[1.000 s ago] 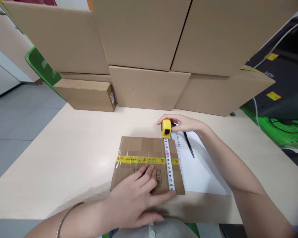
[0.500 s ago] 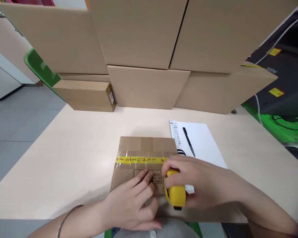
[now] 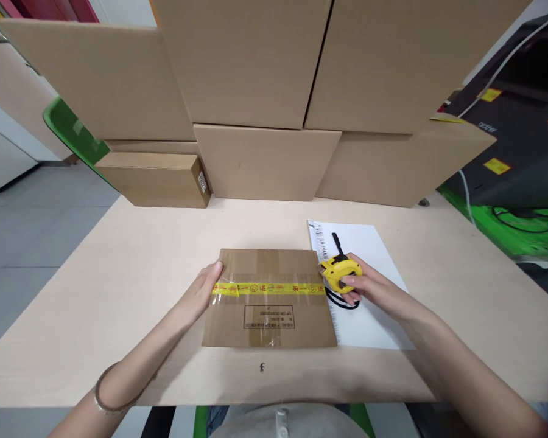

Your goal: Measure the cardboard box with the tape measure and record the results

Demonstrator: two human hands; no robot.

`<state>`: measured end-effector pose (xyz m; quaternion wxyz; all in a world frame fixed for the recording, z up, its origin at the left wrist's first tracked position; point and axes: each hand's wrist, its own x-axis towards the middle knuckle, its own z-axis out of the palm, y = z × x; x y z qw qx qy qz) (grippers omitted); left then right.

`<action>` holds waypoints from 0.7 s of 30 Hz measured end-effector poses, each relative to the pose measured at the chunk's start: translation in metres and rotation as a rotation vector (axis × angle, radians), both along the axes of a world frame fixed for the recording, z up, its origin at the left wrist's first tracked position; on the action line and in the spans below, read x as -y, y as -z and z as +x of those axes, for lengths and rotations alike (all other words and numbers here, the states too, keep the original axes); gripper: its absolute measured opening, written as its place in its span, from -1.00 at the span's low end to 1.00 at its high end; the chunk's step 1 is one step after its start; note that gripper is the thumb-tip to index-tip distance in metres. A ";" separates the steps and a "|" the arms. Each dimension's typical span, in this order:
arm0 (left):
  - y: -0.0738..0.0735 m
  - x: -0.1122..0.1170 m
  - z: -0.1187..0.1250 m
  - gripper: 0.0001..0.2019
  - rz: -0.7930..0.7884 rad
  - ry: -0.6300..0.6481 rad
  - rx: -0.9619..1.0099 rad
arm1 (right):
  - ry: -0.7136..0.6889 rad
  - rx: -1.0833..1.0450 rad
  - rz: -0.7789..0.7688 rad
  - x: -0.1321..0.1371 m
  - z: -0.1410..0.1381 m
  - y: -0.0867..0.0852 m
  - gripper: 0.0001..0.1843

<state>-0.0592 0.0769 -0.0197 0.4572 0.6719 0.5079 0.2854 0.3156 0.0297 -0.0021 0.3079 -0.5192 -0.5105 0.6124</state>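
Note:
A flat cardboard box [image 3: 269, 267] with yellow printed tape across its top lies near the front of the table. Along its left side rests my left hand [image 3: 203, 289], closed on the edge with a fingertip over the upper left corner; its other fingers are partly hidden. My right hand [image 3: 358, 283] grips a yellow tape measure [image 3: 340, 271] at the box's right edge, above the notebook. The tape measure's front end is close to the box's right side; I cannot tell whether they touch. A black wrist strap [image 3: 342, 302] hangs below it.
An open notebook [image 3: 374, 322] lies right of the box, with a black pen [image 3: 337, 243] on it, partly covered. Large cartons [image 3: 265, 161] are stacked along the table's back. A smaller box [image 3: 158, 182] stands at the back left. A dark printer [image 3: 466, 158] is at the right.
My left hand has moved off the top of the box to its left side. My right hand has carried the tape measure up and right, from the front right corner to the right edge.

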 end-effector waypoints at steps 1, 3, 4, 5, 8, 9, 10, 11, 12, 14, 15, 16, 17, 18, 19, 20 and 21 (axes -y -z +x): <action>0.000 -0.004 0.001 -0.34 -0.012 0.045 0.019 | 0.010 -0.017 0.018 0.002 -0.001 -0.003 -0.66; -0.003 -0.010 0.001 -0.31 0.004 0.062 0.037 | 0.039 -0.043 0.086 0.006 0.001 -0.012 -0.63; -0.005 -0.013 -0.001 -0.30 0.047 0.067 0.058 | 0.050 -0.049 0.113 0.008 0.003 -0.019 -0.62; -0.007 -0.015 -0.003 -0.30 0.103 0.087 0.093 | 0.058 -0.051 0.130 0.010 0.007 -0.025 -0.61; -0.007 -0.019 -0.011 -0.24 0.286 0.218 0.216 | 0.083 -0.031 0.137 0.013 0.019 -0.040 -0.60; -0.005 -0.019 -0.014 -0.22 0.346 0.258 0.243 | 0.095 -0.035 0.150 0.012 0.022 -0.045 -0.60; -0.001 -0.018 -0.016 -0.20 0.402 0.290 0.258 | 0.110 -0.040 0.179 0.011 0.024 -0.049 -0.61; 0.003 -0.017 -0.018 -0.19 0.455 0.318 0.267 | 0.124 -0.032 0.220 0.010 0.024 -0.054 -0.62; 0.009 -0.016 -0.019 -0.17 0.507 0.342 0.275 | 0.136 0.001 0.265 0.007 0.022 -0.060 -0.63; 0.020 -0.013 -0.022 -0.08 0.575 0.367 0.288 | 0.133 0.137 0.379 0.001 0.007 -0.075 -0.66; 0.025 -0.012 -0.023 0.00 0.579 0.362 0.291 | 0.107 0.230 0.434 -0.004 -0.005 -0.083 -0.67; 0.029 -0.011 -0.024 0.08 0.567 0.350 0.296 | 0.064 0.308 0.504 -0.009 -0.020 -0.091 -0.64; 0.033 -0.010 -0.025 0.16 0.546 0.335 0.305 | -0.015 0.373 0.559 -0.015 -0.037 -0.099 -0.63; 0.036 -0.010 -0.026 0.21 0.521 0.324 0.315 | -0.104 0.426 0.601 -0.021 -0.055 -0.107 -0.63; 0.039 -0.010 -0.027 0.25 0.501 0.317 0.325 | -0.199 0.469 0.628 -0.027 -0.074 -0.112 -0.62; 0.041 -0.009 -0.027 0.27 0.495 0.316 0.333 | -0.291 0.490 0.647 -0.033 -0.092 -0.117 -0.62; 0.043 -0.010 -0.028 0.27 0.500 0.313 0.335 | -0.368 0.507 0.673 -0.038 -0.108 -0.120 -0.62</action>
